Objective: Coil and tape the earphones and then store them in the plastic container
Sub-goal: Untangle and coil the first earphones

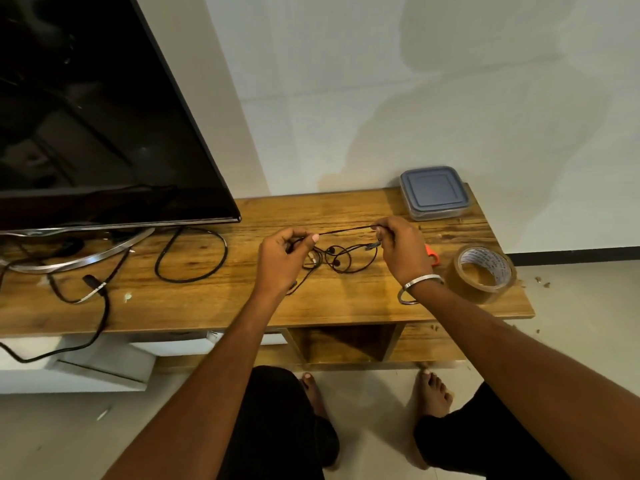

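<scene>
Hands, left [284,252] and right [401,244], pinch earphones [341,231] taut.

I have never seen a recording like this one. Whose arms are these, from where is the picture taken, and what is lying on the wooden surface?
There is no machine here. A person wears a camera on the head, so the single picture looks forward and down at their own two arms. The left hand and the right hand each pinch the thin black earphone cable and stretch one part of it tight between them; the rest of it lies in loose loops on the long wooden table. Also on the table: a clear plastic container with a closed grey-blue lid at the back right, a roll of brown packing tape at the right, a small orange object mostly hidden behind the right hand, and a black television with its cables at the left.
</scene>
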